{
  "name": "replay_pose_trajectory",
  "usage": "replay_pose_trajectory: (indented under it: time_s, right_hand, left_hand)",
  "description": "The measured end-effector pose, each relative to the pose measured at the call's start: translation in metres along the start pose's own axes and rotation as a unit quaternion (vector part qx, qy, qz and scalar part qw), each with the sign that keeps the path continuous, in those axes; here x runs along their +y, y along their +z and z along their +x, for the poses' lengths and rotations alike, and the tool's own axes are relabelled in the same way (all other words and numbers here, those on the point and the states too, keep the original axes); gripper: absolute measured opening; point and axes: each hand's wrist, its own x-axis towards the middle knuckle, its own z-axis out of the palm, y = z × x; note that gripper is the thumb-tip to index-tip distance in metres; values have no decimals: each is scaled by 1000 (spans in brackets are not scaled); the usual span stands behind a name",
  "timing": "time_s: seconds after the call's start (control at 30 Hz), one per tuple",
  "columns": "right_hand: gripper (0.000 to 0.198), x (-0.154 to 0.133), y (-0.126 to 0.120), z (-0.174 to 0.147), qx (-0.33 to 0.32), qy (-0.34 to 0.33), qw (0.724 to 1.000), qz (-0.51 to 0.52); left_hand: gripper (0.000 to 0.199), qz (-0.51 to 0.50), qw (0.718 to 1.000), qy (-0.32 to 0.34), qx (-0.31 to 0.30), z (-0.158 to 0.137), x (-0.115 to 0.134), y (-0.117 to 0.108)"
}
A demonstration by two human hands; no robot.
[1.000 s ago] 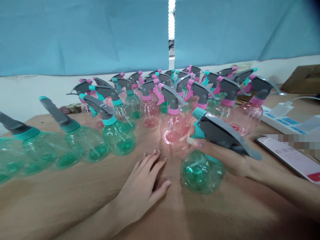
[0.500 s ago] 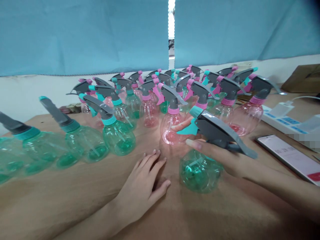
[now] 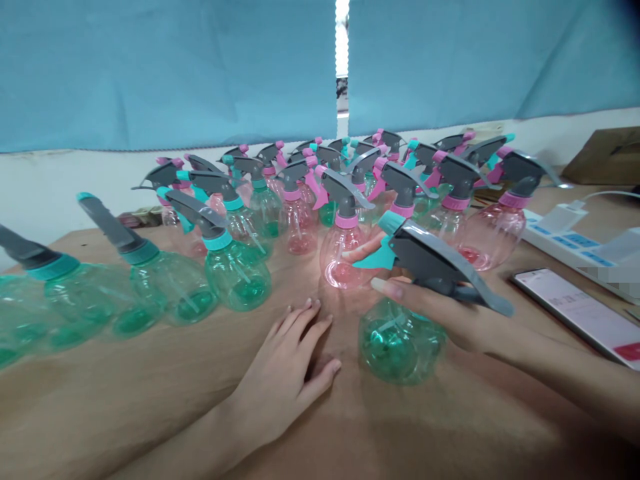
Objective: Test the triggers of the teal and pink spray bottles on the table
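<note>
My right hand (image 3: 440,307) is wrapped round the neck of a green spray bottle (image 3: 397,347), with a finger at its turquoise trigger (image 3: 375,257). The bottle's grey head tilts, its nozzle pointing up and to the left. Whether its base touches the table cannot be told. My left hand (image 3: 285,367) rests palm down on the wooden table (image 3: 200,400), fingers spread and holding nothing. Just behind my right hand stands a pink spray bottle (image 3: 345,257). Ahead of my left hand is another green spray bottle (image 3: 237,277).
Several more pink and green spray bottles crowd the back of the table, and two green ones (image 3: 173,283) lead off to the left. At the right lie a phone (image 3: 580,313) and a white power strip (image 3: 585,250). A brown box (image 3: 603,157) sits behind; a blue curtain (image 3: 175,73) hangs beyond.
</note>
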Motion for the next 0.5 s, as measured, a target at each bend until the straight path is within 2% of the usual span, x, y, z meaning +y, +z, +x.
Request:
replay_pose_trajectory:
  time_s: [0.17, 0.33, 0.5]
  right_hand:
    - [28, 4, 1, 0, -1, 20, 999, 29]
    - [19, 4, -1, -2, -20, 51, 998, 35]
    - [26, 6, 0, -1, -19, 27, 999, 36]
  left_hand:
    - [46, 1, 1000, 0, -4, 0, 0, -1]
    - [46, 2, 1000, 2, 0, 0, 0, -1]
    - [45, 0, 1000, -1, -5, 0, 1, -1]
